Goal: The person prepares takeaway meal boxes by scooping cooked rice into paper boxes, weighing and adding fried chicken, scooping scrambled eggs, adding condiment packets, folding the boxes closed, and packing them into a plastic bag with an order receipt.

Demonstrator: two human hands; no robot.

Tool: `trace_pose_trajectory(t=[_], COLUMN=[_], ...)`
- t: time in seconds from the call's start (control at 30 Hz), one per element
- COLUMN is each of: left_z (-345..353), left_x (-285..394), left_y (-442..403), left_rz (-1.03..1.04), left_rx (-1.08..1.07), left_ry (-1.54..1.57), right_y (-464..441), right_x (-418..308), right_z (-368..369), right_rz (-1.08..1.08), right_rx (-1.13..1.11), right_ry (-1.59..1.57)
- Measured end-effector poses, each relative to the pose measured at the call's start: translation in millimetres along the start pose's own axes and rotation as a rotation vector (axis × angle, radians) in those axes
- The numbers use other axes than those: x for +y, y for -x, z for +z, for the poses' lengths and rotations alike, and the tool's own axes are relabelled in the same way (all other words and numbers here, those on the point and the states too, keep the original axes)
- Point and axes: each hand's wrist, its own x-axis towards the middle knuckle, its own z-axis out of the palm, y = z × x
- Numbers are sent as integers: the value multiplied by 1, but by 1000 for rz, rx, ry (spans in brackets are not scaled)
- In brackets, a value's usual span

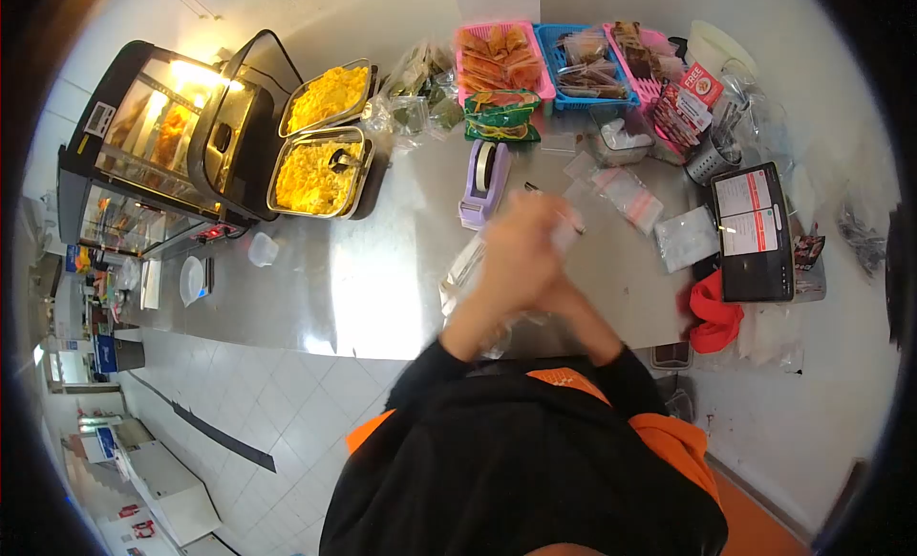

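My left hand (516, 250) and my right hand (559, 284) are brought together over the steel counter, in front of a purple tape dispenser (483, 185). The left lies across the right and covers much of it. Motion smears the fingers of both, so whether they are closed on anything is unclear. A thin dark tip shows just above the hands, and a pale edge shows at their right; I cannot make out what these belong to. Clear plastic and a whitish packet (464, 272) lie beside and under my left wrist.
Two trays of yellow food (325, 99) stand by a lit display warmer (167, 140) at left. Baskets of packets (499, 54) line the back. Small plastic bags (686, 239), a tablet (753, 231) and a red cloth (714, 312) are at right. The steel counter (287, 308) ends before my body.
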Motion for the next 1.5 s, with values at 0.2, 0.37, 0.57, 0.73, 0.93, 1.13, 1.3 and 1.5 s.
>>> trace_pose_trajectory(t=[0.2, 0.37, 0.57, 0.73, 0.93, 1.13, 1.3, 1.5], left_z=[-19, 12, 28, -9, -69, -46, 50, 62], left_x=[-37, -50, -99, -79, -7, -11, -42, -38], left_y=[49, 61, 91, 80, 37, -28, -16, 30], left_rz=[-4, -307, -281, -569, 166, 583, 88, 335], left_rx=[-124, -301, -2, 212, -200, -465, -597, -541], left_ry=[-162, -711, -496, 21, 418, -473, 261, -142], right_y=[6, -1, 26, 116, 131, 108, 180, 155], right_x=[60, 52, -72, -9, 72, 129, 81, 24], right_z=[20, 40, 17, -29, 4, -41, -81, -142], right_rz=[703, 451, 197, 1017, 1118, 602, 290, 736], right_rx=[274, 5, -313, -161, -94, 484, 231, 80], right_ry=[-547, -162, -170, -945, -1787, -1771, -1494, -401])
